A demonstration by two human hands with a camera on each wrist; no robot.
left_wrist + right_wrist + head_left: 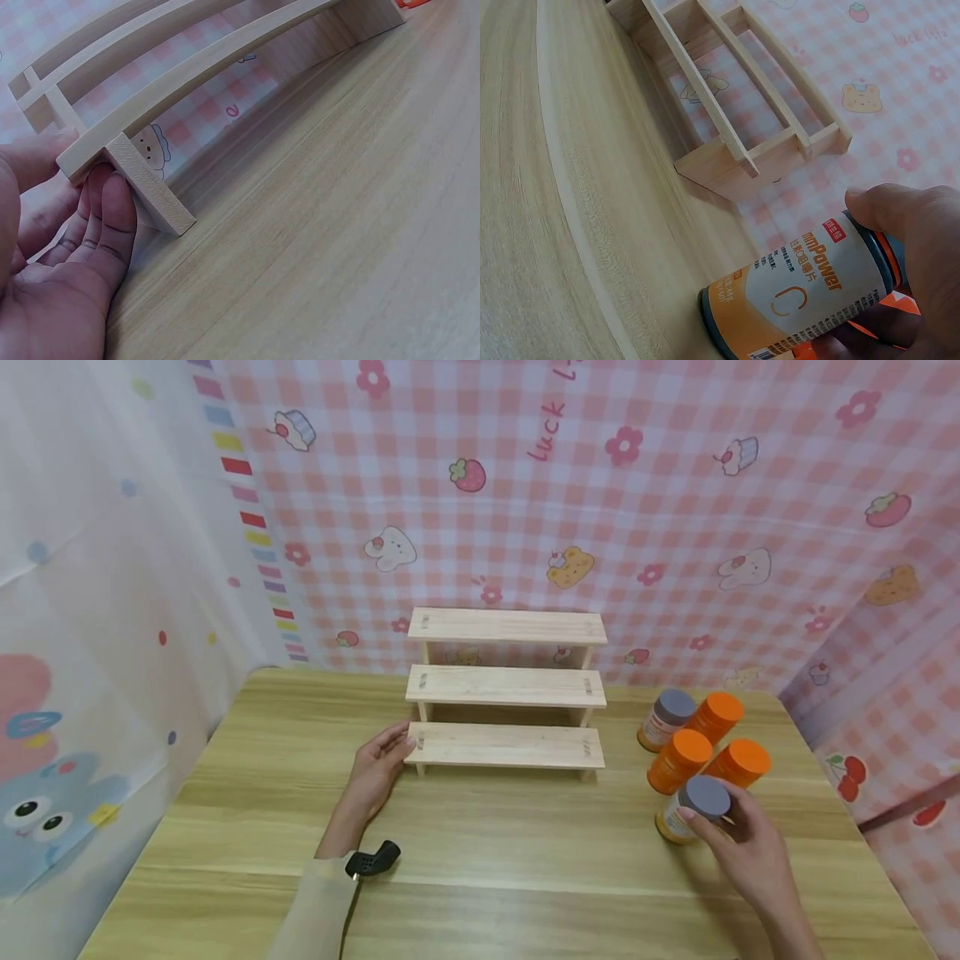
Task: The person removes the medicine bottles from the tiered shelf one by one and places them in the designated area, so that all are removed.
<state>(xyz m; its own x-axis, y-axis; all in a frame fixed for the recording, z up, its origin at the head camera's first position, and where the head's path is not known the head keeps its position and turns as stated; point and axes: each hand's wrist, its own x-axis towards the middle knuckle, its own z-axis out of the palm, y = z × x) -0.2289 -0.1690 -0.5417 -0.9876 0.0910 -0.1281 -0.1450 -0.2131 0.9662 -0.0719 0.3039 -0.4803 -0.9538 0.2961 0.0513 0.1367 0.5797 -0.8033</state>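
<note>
A three-step wooden display rack (504,745) stands on the table. At the left end of its lowest step is my left hand (377,768); in the left wrist view, the thumb lies at the board's top and the curled fingers are tucked beneath it, beside the leg. My right hand (757,843) grips a supplement bottle (795,292) near its grey lid (705,797), thumb on one side and fingers round the other. The bottle has a white and orange label and overlaps the nearest orange lids in the head view.
Behind the held bottle stand more bottles: one with a grey lid (665,718) and three with orange lids, such as this orange-lidded bottle (681,760). A pink checked cloth (517,527) hangs behind the wooden table (480,868). A white patterned curtain (112,568) hangs at the left.
</note>
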